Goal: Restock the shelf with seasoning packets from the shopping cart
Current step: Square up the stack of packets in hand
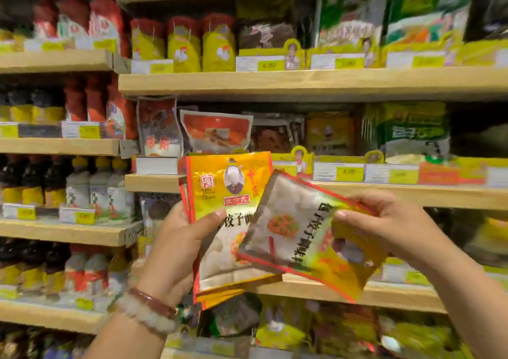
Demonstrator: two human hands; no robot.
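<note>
My left hand (pixel 176 251) grips a small stack of yellow-and-red seasoning packets (pixel 222 193) held upright in front of the shelves, thumb across the front packet. My right hand (pixel 384 226) pinches one more seasoning packet (pixel 297 237) of the same kind, turned sideways and tilted, overlapping the stack's right side. Both hands hover before the wooden shelf (pixel 412 193) at chest height. The shopping cart is out of view.
Wooden shelves fill the view. Sauce bottles (pixel 90 188) stand at the left, red-and-yellow pouches (pixel 184 47) on the upper shelf, green bags (pixel 412 133) at the right. Other packets (pixel 217 133) lean on the shelf behind the stack. Yellow price tags (pixel 349 174) line the shelf edges.
</note>
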